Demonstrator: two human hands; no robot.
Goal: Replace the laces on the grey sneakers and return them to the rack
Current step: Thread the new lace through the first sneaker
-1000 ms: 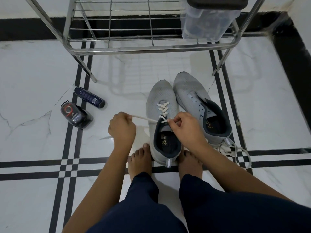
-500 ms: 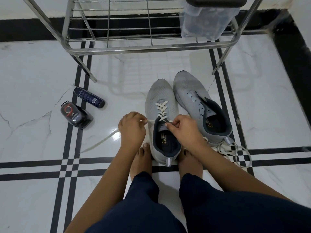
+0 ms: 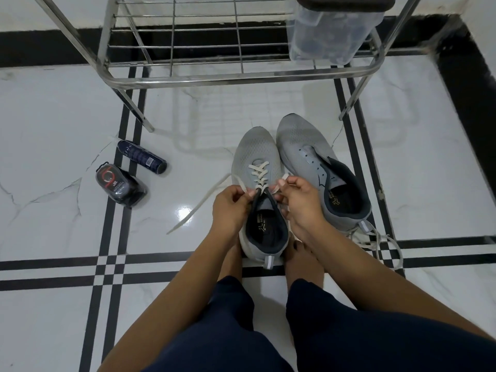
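Note:
Two grey sneakers stand side by side on the white marble floor between my bare feet. The left sneaker (image 3: 255,154) carries a cream lace (image 3: 258,173) crossed through its lower eyelets. My left hand (image 3: 231,208) pinches one lace end at the shoe's left collar, and the loose tail (image 3: 197,206) trails off to the left over the floor. My right hand (image 3: 298,200) pinches the other lace end at the right collar. The right sneaker (image 3: 303,146) has bare eyelets. A loose white lace (image 3: 386,244) lies behind its heel.
A steel wire rack (image 3: 214,76) stands just beyond the sneakers, with a clear plastic box (image 3: 332,30) with a dark lid on its right side. A dark spray can (image 3: 142,157) and a black packaged item (image 3: 119,187) lie on the floor to the left.
My left hand has come in from the left to the shoe's collar, so the taut lace went slack and its tail dropped onto the floor. My right hand shifted slightly up the tongue.

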